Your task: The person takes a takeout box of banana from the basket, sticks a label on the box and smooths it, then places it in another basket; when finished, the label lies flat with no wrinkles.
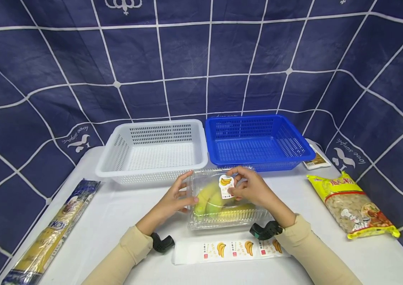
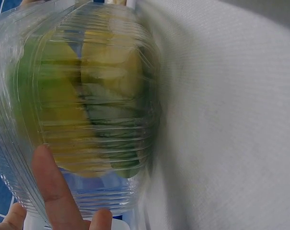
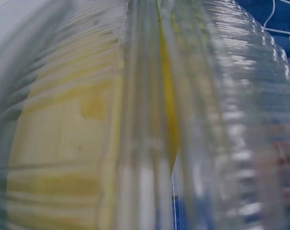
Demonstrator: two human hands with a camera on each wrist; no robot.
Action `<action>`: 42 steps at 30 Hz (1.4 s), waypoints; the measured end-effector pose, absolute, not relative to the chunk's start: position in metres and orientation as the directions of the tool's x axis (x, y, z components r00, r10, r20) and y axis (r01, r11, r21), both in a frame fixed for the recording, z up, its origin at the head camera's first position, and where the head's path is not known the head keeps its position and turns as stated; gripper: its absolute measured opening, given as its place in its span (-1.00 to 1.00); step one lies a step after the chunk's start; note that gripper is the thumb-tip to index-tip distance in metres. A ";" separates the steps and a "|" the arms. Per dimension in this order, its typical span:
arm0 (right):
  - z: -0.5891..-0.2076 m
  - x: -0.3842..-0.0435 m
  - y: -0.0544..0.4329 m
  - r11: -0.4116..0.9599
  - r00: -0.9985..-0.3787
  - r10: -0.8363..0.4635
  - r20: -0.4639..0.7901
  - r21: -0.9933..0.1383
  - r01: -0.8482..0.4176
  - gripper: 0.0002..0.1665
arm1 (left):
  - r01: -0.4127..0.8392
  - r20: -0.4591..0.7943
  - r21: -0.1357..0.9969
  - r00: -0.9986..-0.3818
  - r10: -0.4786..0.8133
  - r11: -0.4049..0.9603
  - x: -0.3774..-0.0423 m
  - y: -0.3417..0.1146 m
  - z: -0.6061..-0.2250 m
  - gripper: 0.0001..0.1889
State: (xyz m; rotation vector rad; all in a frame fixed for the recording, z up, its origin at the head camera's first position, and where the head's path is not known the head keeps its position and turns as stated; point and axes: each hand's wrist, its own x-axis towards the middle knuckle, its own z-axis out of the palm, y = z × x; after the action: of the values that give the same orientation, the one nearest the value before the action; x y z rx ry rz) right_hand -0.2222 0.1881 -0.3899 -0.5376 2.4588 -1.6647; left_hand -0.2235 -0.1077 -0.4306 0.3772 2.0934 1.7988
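A clear plastic clamshell box of yellow-green bananas rests on the table in front of the person. At the box's left edge, the left hand holds it, thumb on the lid rim; the left wrist view shows a finger lying along its ribbed side. The right hand is over the lid's right part, thumb and fingers pinching a white banana sticker against or just above the lid. In the right wrist view the ribbed box fills the picture, and the hand is hidden.
Behind the box stand a white basket and a blue basket. Nearer the front lies a strip of banana stickers. A long pasta pack is at left; a yellow bag and small packet are at right.
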 end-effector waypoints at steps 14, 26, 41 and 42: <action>-0.389 -0.221 0.184 0.455 -0.937 -0.336 0.093 -0.855 -0.248 -0.64 | -0.025 -0.094 0.986 -0.903 0.419 0.166 -0.223 -0.108 -0.430 0.02; -0.390 -0.221 0.183 0.517 -0.944 -0.316 0.095 -0.817 -0.255 -0.61 | -0.027 -0.097 0.985 -0.903 0.419 0.168 -0.223 -0.108 -0.430 0.01; -0.383 -0.223 0.196 0.507 -0.917 -0.395 0.055 -0.819 -0.267 -0.30 | -0.025 -0.096 0.985 -0.900 0.425 0.170 -0.225 -0.108 -0.432 0.03; -0.382 -0.223 0.197 0.498 -0.912 -0.405 0.058 -0.823 -0.274 -0.28 | -0.026 -0.097 0.985 -0.900 0.424 0.169 -0.224 -0.108 -0.432 0.03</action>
State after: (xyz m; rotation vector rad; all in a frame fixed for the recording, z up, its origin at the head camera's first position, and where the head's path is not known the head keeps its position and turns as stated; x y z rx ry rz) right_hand -0.2228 0.1968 -0.3820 -0.5917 2.5929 -1.3851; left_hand -0.2244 -0.1083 -0.4323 0.3789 2.1019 1.7832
